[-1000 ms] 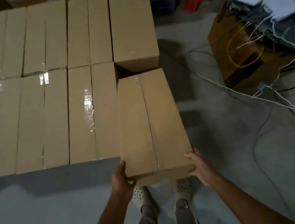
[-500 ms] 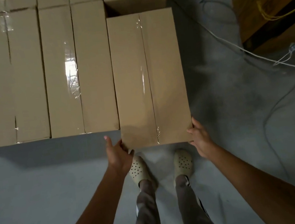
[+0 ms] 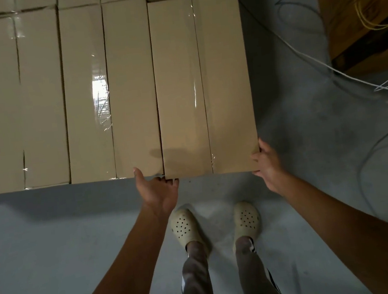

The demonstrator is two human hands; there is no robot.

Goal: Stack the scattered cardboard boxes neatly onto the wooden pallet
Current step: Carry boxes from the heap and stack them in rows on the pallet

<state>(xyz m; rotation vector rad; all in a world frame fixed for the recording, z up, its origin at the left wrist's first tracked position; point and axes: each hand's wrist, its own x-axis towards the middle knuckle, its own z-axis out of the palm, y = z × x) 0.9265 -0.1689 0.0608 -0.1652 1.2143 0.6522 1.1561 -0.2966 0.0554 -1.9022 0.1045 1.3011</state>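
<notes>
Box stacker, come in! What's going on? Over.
Left hand, right hand grip box at near corners. Box snug beside stacked row. Cables apart, rightward.

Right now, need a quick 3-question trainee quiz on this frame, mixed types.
1. True or false: the box being set down sits at the right end of the row.
2. Where is the right grip? A) at the box's near right corner B) flat on the middle of its top C) hanging clear of it
3. Fill in: the left grip is at the box's near ___ corner.
Key: 1 true; 2 A; 3 left.
</notes>
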